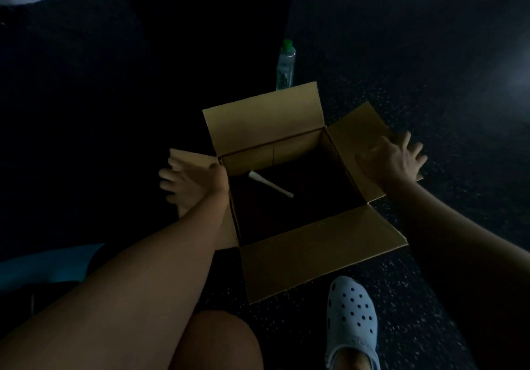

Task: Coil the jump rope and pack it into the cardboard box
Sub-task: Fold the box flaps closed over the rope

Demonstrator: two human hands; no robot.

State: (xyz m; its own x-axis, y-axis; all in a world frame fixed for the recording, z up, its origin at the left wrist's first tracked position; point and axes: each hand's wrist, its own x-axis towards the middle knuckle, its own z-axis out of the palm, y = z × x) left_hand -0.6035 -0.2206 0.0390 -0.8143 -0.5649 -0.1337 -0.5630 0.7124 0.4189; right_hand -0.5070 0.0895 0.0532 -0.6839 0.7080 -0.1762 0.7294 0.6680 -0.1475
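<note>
We judge this to be the packing end of the task: the box (pixel 286 191) sits open on the floor (pixel 430 68) with all four flaps out, and a pale handle (pixel 271 184) of the rope lies slanted on its dark bottom, toward the far left corner. The cord itself is lost in the gloom inside; we cannot tell whether it is coiled or even fully in.

Our left hand (pixel 186 186) lies with fingers spread on the left flap (pixel 190 156), beside the box's left wall. Our right hand (pixel 394 157) is blurred, fingers splayed over the right flap (pixel 355 128), and holds nothing we can make out.

The next move, as we judge it, is either to check that the cord sits inside, or to fold the flaps in. That calls for turning the two side flaps inward together without catching the handle.

The floor is dark and speckled, like rubber gym matting, and the room is very dim. A clear bottle (pixel 286 65) with a green cap stands just beyond the far flap. Our knee and a pale holed clog (pixel 352 321) sit near the front flap. Something blue (pixel 51 263) lies at the left.
</note>
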